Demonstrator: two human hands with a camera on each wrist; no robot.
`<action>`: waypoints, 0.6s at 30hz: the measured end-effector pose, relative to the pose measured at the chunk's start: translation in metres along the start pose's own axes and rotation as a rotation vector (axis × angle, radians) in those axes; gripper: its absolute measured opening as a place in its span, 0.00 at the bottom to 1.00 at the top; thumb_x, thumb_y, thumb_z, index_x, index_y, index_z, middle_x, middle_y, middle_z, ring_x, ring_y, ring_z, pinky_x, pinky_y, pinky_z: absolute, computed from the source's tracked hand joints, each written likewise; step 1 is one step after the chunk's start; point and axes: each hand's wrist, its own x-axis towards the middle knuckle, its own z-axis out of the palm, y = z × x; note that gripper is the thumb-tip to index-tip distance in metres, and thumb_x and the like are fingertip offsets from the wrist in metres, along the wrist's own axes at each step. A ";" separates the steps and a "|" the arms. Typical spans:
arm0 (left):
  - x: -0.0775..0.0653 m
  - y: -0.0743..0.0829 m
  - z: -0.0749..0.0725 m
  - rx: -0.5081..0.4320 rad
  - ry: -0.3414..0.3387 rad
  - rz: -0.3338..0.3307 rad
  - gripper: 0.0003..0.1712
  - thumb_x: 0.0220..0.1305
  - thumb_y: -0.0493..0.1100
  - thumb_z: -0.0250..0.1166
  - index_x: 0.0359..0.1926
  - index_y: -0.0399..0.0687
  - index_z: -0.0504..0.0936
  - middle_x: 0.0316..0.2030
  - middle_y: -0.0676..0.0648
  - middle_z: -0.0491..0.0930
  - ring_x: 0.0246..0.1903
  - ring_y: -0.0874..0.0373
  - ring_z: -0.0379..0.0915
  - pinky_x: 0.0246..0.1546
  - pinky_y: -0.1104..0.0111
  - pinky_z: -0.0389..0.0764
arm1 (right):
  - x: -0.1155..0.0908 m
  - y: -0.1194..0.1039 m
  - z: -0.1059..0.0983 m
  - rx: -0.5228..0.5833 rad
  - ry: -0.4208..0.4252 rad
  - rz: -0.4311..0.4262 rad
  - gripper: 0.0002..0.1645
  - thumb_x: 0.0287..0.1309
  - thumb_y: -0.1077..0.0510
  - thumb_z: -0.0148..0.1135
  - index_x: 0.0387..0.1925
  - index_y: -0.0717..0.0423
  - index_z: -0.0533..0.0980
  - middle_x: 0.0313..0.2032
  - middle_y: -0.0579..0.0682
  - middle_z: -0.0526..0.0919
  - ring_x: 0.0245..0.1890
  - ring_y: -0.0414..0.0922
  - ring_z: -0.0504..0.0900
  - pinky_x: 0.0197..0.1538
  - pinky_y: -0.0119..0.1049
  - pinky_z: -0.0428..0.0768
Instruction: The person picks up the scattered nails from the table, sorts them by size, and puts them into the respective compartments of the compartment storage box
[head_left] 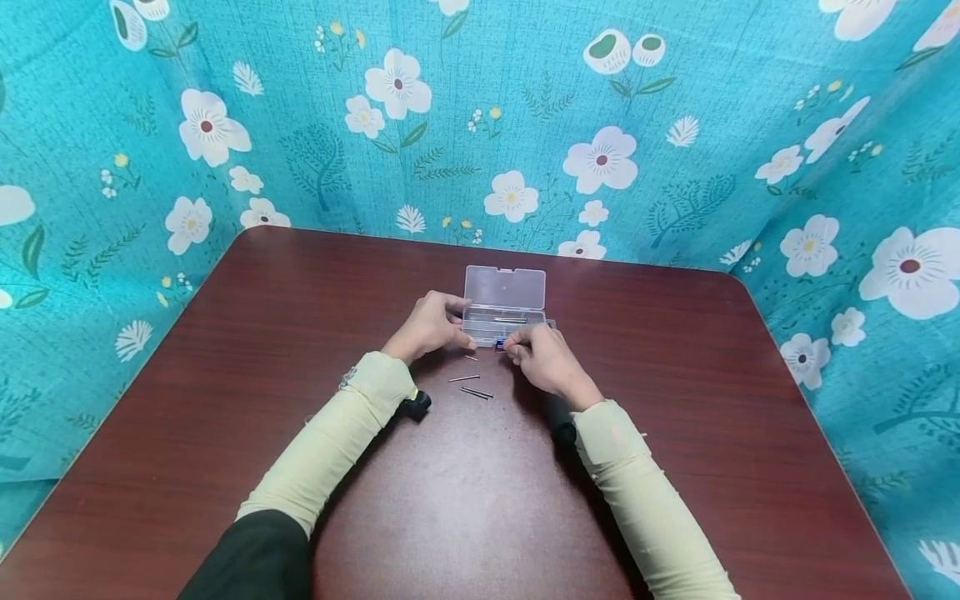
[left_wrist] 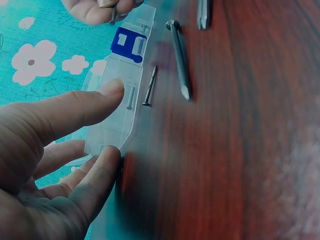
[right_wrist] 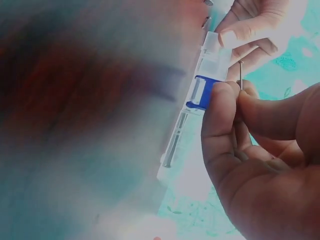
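Note:
A clear plastic box with a blue latch stands on the table with its lid raised. My left hand holds the left end of the box, thumb at the front and fingers round the end. Over the front right part of the box, my right hand pinches a thin nail between thumb and forefinger, its headed end sticking up. Some nails lie inside the box. Close in front of it are a small nail and a larger nail.
Nearer to me on the dark red-brown table lie two more nails, side by side. A blue flowered cloth hangs behind the table and along its sides.

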 end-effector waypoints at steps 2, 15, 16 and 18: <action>0.000 0.000 0.000 -0.002 0.003 0.001 0.47 0.34 0.33 0.86 0.62 0.44 0.81 0.47 0.43 0.83 0.42 0.54 0.79 0.35 0.67 0.81 | 0.003 0.000 0.001 -0.002 0.022 -0.008 0.11 0.69 0.69 0.56 0.37 0.60 0.84 0.30 0.49 0.82 0.32 0.45 0.77 0.42 0.41 0.78; -0.001 -0.001 -0.002 -0.026 -0.011 0.024 0.46 0.35 0.32 0.85 0.62 0.41 0.81 0.48 0.42 0.83 0.43 0.54 0.80 0.35 0.67 0.81 | 0.018 -0.012 0.003 -0.013 0.094 -0.025 0.09 0.68 0.67 0.59 0.37 0.62 0.86 0.31 0.49 0.84 0.30 0.44 0.78 0.36 0.38 0.77; -0.001 -0.001 -0.002 -0.028 -0.013 0.024 0.46 0.35 0.32 0.85 0.62 0.41 0.81 0.48 0.42 0.83 0.43 0.54 0.80 0.35 0.67 0.81 | 0.020 -0.013 0.003 -0.017 0.098 -0.028 0.09 0.68 0.67 0.59 0.37 0.62 0.86 0.31 0.49 0.84 0.31 0.45 0.78 0.36 0.38 0.77; 0.000 -0.001 -0.002 -0.025 -0.018 0.023 0.46 0.36 0.32 0.85 0.62 0.41 0.80 0.48 0.42 0.83 0.43 0.54 0.79 0.35 0.68 0.81 | 0.023 -0.014 0.003 -0.026 0.106 -0.037 0.09 0.68 0.67 0.59 0.37 0.62 0.86 0.31 0.49 0.84 0.31 0.45 0.78 0.38 0.39 0.78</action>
